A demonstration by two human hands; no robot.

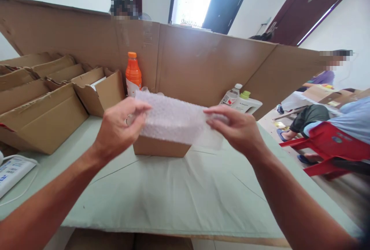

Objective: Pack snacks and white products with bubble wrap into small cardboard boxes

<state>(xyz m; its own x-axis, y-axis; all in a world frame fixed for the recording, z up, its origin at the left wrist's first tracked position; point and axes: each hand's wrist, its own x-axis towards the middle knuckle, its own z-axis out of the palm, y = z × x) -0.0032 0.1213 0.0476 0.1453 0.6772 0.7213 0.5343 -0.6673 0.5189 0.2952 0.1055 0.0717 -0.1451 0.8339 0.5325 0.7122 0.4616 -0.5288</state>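
Note:
A sheet of translucent bubble wrap (173, 117) stretches between my two hands. Its left end is pinched by my left hand (123, 120), its right end by my right hand (234, 126). Behind and below the sheet a brown cardboard box (162, 147) rests on the table; its upper part is hidden by the wrap. Past my left hand an orange bottle (133, 72) stands upright. Beyond my right hand are a clear bottle with a white cap (232, 95) and a white bottle with a green cap (248, 104).
Several open cardboard boxes (43, 115) fill the table's left side, with a white power strip (15, 173) in front. A cardboard partition (208, 65) runs along the back of the green-covered table (185, 200). At right, a person sits on a red chair (332, 146).

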